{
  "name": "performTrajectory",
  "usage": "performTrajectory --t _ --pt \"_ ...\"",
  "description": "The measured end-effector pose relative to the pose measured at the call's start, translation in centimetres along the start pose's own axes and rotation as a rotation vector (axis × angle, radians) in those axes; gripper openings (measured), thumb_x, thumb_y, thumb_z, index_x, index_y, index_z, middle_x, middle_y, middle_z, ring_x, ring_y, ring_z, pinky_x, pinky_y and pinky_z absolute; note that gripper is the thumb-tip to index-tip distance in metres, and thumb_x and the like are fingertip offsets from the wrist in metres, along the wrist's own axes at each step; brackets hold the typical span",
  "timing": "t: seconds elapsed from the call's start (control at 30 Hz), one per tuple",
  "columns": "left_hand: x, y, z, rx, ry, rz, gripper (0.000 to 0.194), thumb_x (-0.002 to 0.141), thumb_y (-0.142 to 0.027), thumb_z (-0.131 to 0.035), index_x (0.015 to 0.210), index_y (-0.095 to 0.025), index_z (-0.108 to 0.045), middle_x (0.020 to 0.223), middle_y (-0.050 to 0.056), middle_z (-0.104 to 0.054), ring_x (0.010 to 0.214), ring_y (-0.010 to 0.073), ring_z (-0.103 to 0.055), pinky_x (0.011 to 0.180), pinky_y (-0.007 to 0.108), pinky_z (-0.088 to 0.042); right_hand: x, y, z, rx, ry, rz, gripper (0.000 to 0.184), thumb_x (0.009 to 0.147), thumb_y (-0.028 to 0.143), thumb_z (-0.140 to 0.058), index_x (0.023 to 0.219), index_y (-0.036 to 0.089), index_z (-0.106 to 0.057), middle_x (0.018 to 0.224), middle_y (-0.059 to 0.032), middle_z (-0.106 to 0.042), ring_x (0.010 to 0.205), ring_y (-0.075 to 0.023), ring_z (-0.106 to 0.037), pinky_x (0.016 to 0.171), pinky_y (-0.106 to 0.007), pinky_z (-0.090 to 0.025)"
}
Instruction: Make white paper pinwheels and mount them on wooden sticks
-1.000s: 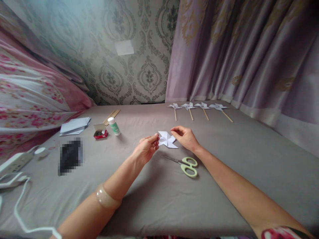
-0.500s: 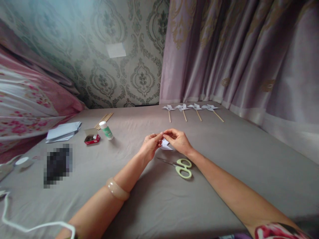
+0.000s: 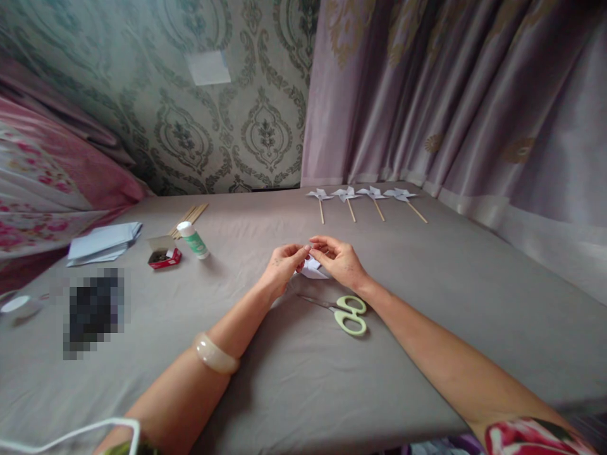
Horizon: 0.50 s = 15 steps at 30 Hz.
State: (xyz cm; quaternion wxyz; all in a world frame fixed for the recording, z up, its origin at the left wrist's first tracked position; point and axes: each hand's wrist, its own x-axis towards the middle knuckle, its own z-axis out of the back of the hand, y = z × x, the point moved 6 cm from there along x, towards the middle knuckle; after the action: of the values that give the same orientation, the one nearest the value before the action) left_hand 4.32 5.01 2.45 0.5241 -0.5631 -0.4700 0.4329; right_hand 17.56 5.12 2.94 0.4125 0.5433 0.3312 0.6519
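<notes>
My left hand [image 3: 285,266] and my right hand [image 3: 342,260] meet over the middle of the cloth-covered surface, fingertips pinched close together. Between and below them shows a piece of folded white paper [image 3: 313,270], partly hidden by the fingers; it resembles the blades of the finished pinwheels. Both hands are closed on this paper. Whether a small pin is also in the fingertips cannot be made out. Just in front of the hands lies a pair of scissors [image 3: 351,316] with pale green handles, its blades pointing left.
Several white pinwheels [image 3: 372,193] on sticks lie in a row at the back. On the left are a glue stick [image 3: 195,241], a small red box [image 3: 164,256] of tiny items, wooden sticks [image 3: 192,218], stacked paper [image 3: 105,241], a blurred dark object [image 3: 95,309] and a white cable [image 3: 71,436].
My hands stay together, with the fingers shifting slightly around the paper. The camera view has tilted a little, so the background sits higher and the left-hand items lie further left.
</notes>
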Motion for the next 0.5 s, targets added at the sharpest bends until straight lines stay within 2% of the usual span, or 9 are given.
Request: performTrajectory --t 0.1,0.3,0.5 --pt "0.2 0.1 0.0 -0.009 0.019 0.007 0.040 0.059 -0.050 -0.074 0.063 -0.013 -0.062 0.055 -0.002 -0.050 0.051 0.0070 -0.039 0.049 0.022 -0.027 0.0 0.4 0.0 0.009 0.010 0.022 0.026 0.074 0.043 -0.066 0.085 0.019 -0.070 0.085 -0.0054 -0.069 0.074 -0.0150 -0.064 0.063 -0.025 -0.051" --pt "0.3 0.2 0.0 -0.066 0.024 0.037 0.039 0.058 -0.049 -0.076 0.060 -0.013 -0.061 0.053 -0.003 -0.047 0.048 0.0063 -0.037 0.048 0.022 -0.026 -0.1 -0.7 -0.3 0.150 0.008 -0.200 0.035 0.064 0.049 -0.072 0.079 0.018 -0.066 0.071 -0.0038 -0.069 0.063 -0.0157 -0.062 0.056 -0.027 -0.050" --pt "0.4 0.1 -0.1 -0.088 0.048 0.035 0.037 0.059 -0.047 -0.076 0.059 -0.013 -0.062 0.052 -0.001 -0.048 0.048 0.0063 -0.037 0.047 0.022 -0.025 -0.2 -0.5 -0.3 0.210 -0.007 -0.239 0.037 0.060 0.051 -0.075 0.073 0.018 -0.064 0.063 -0.0004 -0.064 0.059 -0.0135 -0.058 0.053 -0.025 -0.048"
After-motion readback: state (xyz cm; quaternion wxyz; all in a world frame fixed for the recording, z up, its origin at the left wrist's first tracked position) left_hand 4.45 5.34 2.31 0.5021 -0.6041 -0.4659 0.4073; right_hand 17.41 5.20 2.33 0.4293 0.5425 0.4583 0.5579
